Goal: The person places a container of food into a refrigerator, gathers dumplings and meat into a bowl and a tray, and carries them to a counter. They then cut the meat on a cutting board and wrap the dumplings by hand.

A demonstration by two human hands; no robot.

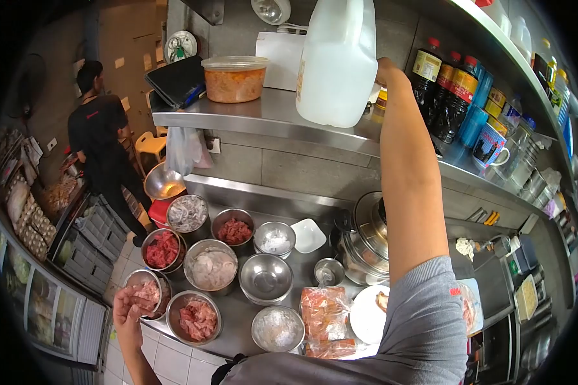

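My right hand (pixel 384 69) is raised to the steel shelf (pixel 263 115) and grips the handle of a large white plastic jug (pixel 338 61), which hides most of the hand. Low at the left, my left hand (pixel 130 307) holds a clump of raw pink meat (pixel 146 294) over a small steel bowl (pixel 149 282) at the counter's front corner. Around it stand steel bowls of raw red meat (pixel 162 249), minced meat (pixel 197 319) and sliced onion (pixel 212 268).
An empty steel bowl (pixel 265 277), a bowl of white powder (pixel 277 329), bagged food (pixel 325 319) and a steel pot (pixel 368 240) crowd the counter. A lidded tub (pixel 235 78) and sauce bottles (pixel 444 90) line the shelf. A person in black (pixel 99 138) works at the far left.
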